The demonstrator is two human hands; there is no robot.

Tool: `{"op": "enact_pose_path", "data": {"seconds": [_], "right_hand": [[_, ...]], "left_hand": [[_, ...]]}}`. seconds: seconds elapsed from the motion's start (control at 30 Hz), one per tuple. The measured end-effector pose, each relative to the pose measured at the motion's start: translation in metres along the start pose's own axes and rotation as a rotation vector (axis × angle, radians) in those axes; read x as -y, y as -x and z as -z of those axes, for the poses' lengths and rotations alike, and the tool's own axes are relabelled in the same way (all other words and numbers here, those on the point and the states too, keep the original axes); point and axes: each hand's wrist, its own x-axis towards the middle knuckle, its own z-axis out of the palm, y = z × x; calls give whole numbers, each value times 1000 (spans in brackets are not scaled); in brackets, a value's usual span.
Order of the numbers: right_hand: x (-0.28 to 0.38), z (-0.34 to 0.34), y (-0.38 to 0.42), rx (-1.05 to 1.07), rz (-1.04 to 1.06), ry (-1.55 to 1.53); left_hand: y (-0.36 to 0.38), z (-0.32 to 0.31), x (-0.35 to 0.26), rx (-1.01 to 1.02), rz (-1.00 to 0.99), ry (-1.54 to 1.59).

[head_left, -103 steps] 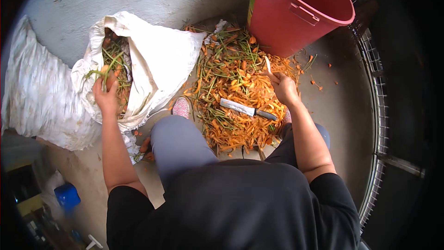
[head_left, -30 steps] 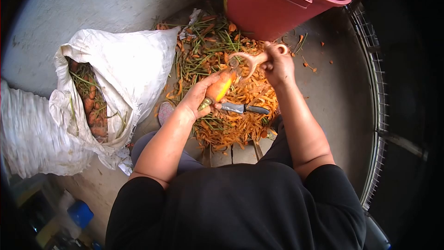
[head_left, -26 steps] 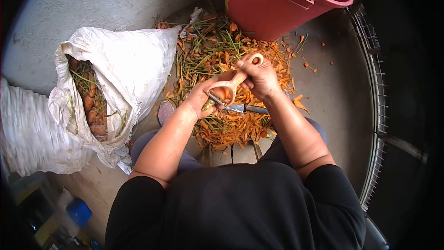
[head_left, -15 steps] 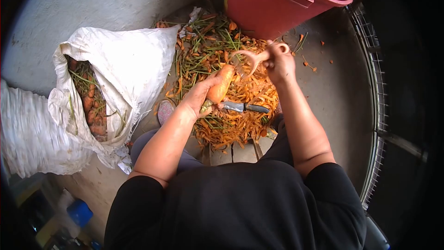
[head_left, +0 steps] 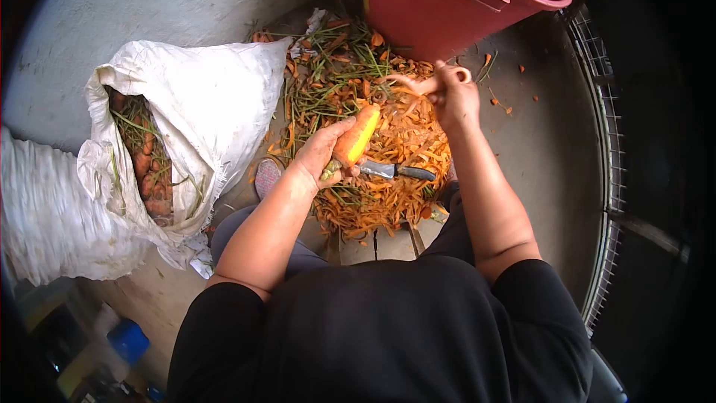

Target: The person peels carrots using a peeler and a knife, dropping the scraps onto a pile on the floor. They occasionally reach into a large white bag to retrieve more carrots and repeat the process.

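A thick carrot (head_left: pixel 357 137) is gripped in my left hand (head_left: pixel 322 151), its green stem end low against the palm and its other end pointing up and away. One side of it shows bright, freshly peeled yellow-orange. My right hand (head_left: pixel 456 101) is closed around the handle of a pale Y-shaped peeler (head_left: pixel 421 85), held up and to the right, apart from the carrot. Just right of the carrot's lower end is a knife (head_left: pixel 395 171) with a dark handle, above a heap of orange peelings (head_left: pixel 395 205).
A large red bin (head_left: pixel 447 11) stands beyond the heap. On the left, an open white sack (head_left: pixel 216 97) holds unpeeled carrots (head_left: pixel 153 172). Green stalks (head_left: pixel 321 93) and carrot ends litter the floor by the wall. Wire mesh (head_left: pixel 613 142) runs along the right.
The peeler has turned in my right hand, its head now seen more edge-on. The carrot has rolled slightly, showing a brighter peeled strip. My left hand stays nearly in place.
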Motion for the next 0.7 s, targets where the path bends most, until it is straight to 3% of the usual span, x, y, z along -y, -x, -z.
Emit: {"op": "enact_pose_path", "data": {"seconds": [0.17, 0.2, 0.23, 0.37, 0.4, 0.53, 0.63, 0.7], "right_hand": [[-18, -31, 52, 582, -163, -69], [-16, -32, 50, 481, -181, -6], [-17, -27, 39, 415, -206, 8], [-7, 8, -17, -116, 59, 195], [-5, 8, -17, -131, 1, -29], [-2, -17, 22, 248, -91, -118], [-7, -30, 52, 616, -212, -99], [-14, -23, 40, 514, -229, -117]], "left_hand": [[5, -16, 4, -221, -57, 58], [-3, 6, 9, -64, -45, -44], [-4, 6, 10, -43, -31, -35], [-2, -3, 9, -17, -34, -49], [2, -9, 5, -31, -49, -60], [-8, 17, 6, -35, 13, 78], [-5, 9, 9, -33, -88, 31], [-7, 10, 9, -21, -83, 40]]}}
